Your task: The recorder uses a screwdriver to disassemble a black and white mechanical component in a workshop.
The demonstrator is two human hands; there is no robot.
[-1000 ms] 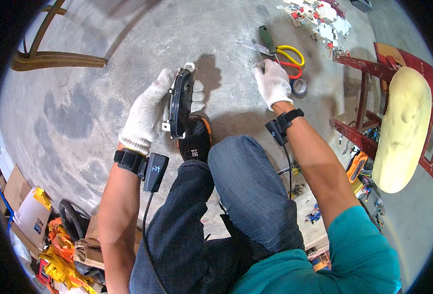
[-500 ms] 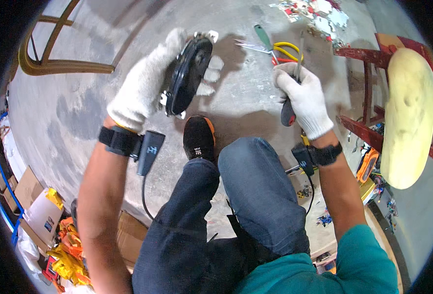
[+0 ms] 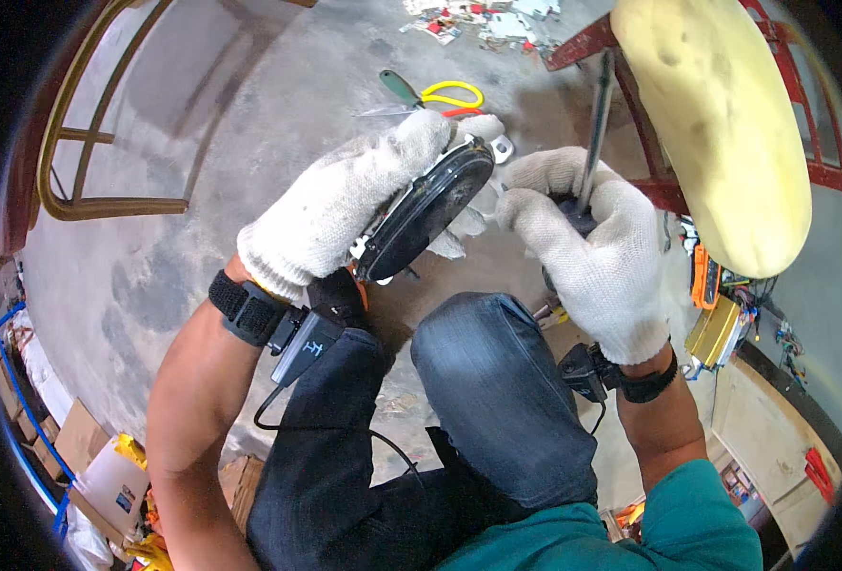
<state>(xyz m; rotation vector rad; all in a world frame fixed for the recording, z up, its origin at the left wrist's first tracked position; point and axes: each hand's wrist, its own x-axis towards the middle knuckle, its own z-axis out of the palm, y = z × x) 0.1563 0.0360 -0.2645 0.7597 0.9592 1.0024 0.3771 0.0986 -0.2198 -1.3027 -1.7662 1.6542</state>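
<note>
My left hand (image 3: pixel 330 205), in a white knitted glove, grips a black oval part with pale mounting tabs (image 3: pixel 430 214). It looks like a small speaker and is held tilted above the floor, its dark face toward the right. Some of the left fingers are hidden behind it. Close by on the right, my gloved right hand (image 3: pixel 602 262) is closed around a screwdriver (image 3: pixel 599 119). The metal shaft points up and away from me, and the fingers cover most of the dark handle. The screwdriver and the oval part are apart.
On the floor beyond lie a green-handled tool (image 3: pixel 399 86) and a tool with yellow and red loop handles (image 3: pixel 454 89). Scraps (image 3: pixel 497 21) are scattered farther off. At right stands a dark red frame (image 3: pixel 654 190) beside a pale yellow cushion (image 3: pixel 721 133); a curved metal frame (image 3: pixel 121 207) is far left.
My left hand has brought the oval part right and lower, tilting it more. My right hand has turned and come nearer, keeping the screwdriver. The view has shifted rightward.
</note>
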